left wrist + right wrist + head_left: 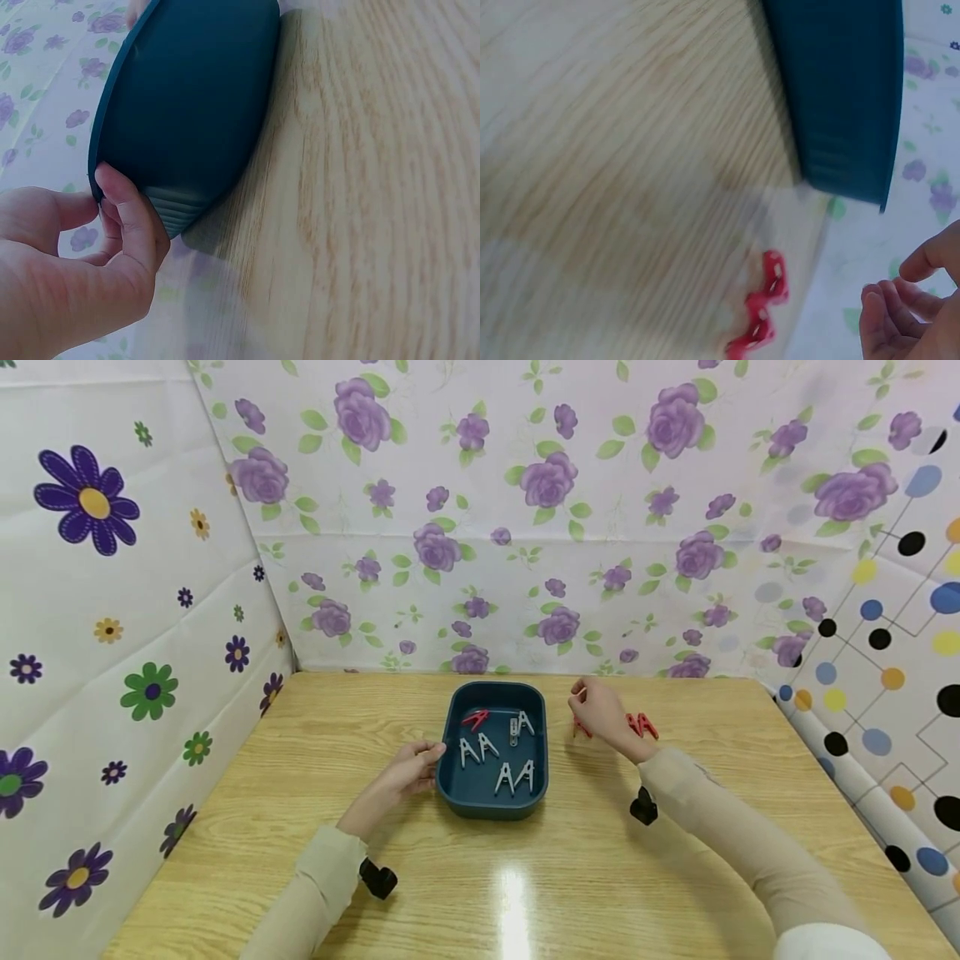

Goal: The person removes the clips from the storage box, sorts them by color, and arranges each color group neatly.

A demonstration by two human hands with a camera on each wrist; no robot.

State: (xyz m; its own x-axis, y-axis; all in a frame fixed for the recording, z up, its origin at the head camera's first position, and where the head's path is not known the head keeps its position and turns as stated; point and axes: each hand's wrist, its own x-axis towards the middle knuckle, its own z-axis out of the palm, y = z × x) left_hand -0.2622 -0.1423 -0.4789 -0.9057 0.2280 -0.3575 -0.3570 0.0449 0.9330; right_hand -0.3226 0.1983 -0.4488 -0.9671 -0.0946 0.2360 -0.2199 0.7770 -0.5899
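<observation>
A dark blue plastic bin point(491, 812) stands on the table with several grey-white clothespins point(505, 778) and a red clothespin point(476, 719) inside. My left hand point(405, 772) grips the bin's left rim; in the left wrist view the thumb and curled fingers pinch its edge. To the right of the bin, my right hand point(603, 714) hovers over the table. Its fingers are loosely bent, with a gap between thumb and fingertips in the right wrist view and nothing seen between them. Below it a red clothespin point(580, 727) is partly hidden. More red clothespins point(648, 726) lie right of the wrist.
The wooden table point(600, 877) ends at a flowered cloth point(480, 610) behind the bin. Patterned cloths also hang on the left and right sides.
</observation>
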